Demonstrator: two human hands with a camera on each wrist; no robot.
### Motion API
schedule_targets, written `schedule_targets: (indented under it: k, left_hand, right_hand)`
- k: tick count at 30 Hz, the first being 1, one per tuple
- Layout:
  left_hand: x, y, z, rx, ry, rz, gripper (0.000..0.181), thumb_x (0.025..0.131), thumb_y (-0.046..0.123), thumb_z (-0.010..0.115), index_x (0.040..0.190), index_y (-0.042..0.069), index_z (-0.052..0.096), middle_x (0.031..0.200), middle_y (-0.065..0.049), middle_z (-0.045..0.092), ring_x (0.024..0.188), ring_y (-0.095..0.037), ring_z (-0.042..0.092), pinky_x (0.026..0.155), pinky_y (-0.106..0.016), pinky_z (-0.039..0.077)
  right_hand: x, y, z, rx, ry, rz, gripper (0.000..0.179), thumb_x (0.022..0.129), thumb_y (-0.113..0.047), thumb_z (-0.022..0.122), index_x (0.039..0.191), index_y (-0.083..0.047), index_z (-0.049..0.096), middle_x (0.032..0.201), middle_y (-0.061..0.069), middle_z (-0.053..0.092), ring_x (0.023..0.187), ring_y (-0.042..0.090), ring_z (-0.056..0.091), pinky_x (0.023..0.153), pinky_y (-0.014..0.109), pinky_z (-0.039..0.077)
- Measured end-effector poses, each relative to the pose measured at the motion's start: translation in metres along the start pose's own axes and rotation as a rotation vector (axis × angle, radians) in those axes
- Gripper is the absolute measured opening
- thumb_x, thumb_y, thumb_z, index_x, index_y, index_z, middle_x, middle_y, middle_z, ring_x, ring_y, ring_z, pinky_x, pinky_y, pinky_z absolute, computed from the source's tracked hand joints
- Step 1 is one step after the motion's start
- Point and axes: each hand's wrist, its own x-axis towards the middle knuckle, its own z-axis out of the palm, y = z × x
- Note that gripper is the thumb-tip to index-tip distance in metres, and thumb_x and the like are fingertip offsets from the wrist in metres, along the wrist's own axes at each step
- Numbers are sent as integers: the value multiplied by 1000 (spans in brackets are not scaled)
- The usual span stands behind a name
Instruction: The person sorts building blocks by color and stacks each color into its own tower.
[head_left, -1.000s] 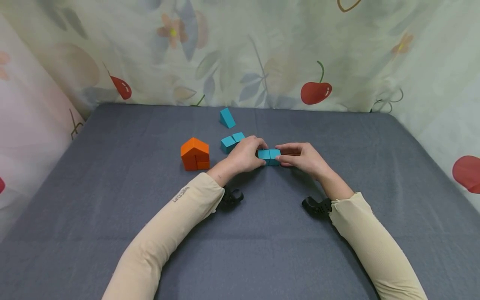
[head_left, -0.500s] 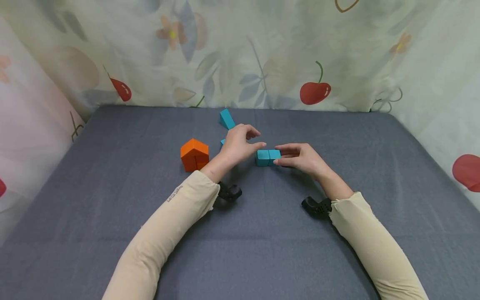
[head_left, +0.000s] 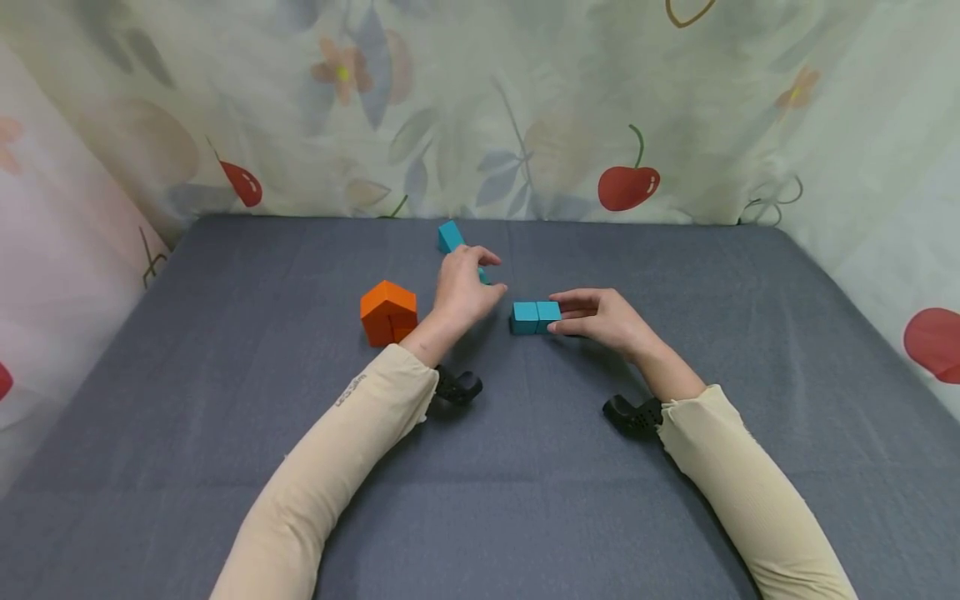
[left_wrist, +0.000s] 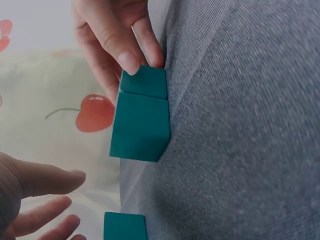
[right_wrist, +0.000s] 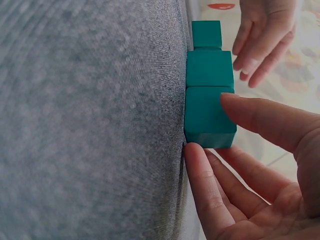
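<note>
Two blue cubes stand side by side on the cloth, a left cube [head_left: 523,317] and a right cube [head_left: 549,312]. My right hand [head_left: 609,317] holds the right cube at its outer end; in the right wrist view the thumb [right_wrist: 265,117] lies on its near face and the fingers are at the end and behind. My left hand [head_left: 459,292] hovers over another blue block [head_left: 483,276], mostly hidden behind it, with thumb and fingers apart. In the left wrist view, part of a blue block [left_wrist: 125,227] shows just beyond these spread fingers.
A blue wedge-shaped block [head_left: 449,237] lies farther back, partly covered by the left hand. An orange house-shaped group of blocks [head_left: 387,312] stands to the left. The grey cloth [head_left: 525,483] covers the table, with a patterned curtain [head_left: 480,108] behind.
My left hand has let go of the left blue cube and moved left and back over the other blue blocks. My right hand has stayed by the right cube.
</note>
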Motion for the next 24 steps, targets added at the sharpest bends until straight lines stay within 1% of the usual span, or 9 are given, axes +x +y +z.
schedule_targets:
  k: [4,8,13,16,20,24]
  left_hand:
    - [2,-5,0,21,-16,-28,42,89,14,69,129,7,57,130,-13,50,121,-28,47,99,-38,44]
    - [5,-8,0,53,-42,-43,48,89,11,67,134,6,52,134,-15,48,123,-30,46,101,-38,43]
    - [7,-11,1,101,-67,-68,49,89,1,59,136,5,50,134,-15,47,122,-31,45,101,-38,43]
    - [8,-12,1,146,-64,-83,49,88,-1,56,136,3,49,132,-16,49,121,-31,46,103,-38,41]
    - [10,-16,3,191,-47,-96,47,87,1,59,134,0,50,128,-17,53,118,-32,49,105,-39,40]
    - [11,-18,4,187,-36,-99,47,87,2,61,132,-2,51,125,-18,54,115,-32,51,103,-39,42]
  right_hand:
    - [0,0,0,6,-3,-6,52,86,-15,71,134,-3,55,130,21,58,118,33,58,99,46,47]
    - [-1,-1,0,9,-10,-7,52,86,-14,71,134,-2,54,130,22,58,118,33,58,99,46,47]
    - [-1,-1,-1,12,-15,2,53,86,-15,71,135,-3,54,130,22,58,119,33,57,99,45,47]
    - [-1,-2,-1,5,-12,8,53,87,-16,71,135,-3,54,131,21,57,119,32,56,99,45,47]
    - [-1,-2,-1,0,-16,9,52,87,-16,70,135,-3,54,132,21,57,120,32,56,100,46,46]
    - [-1,-1,-1,3,-22,8,52,87,-15,70,135,-3,53,132,21,57,120,32,56,100,45,46]
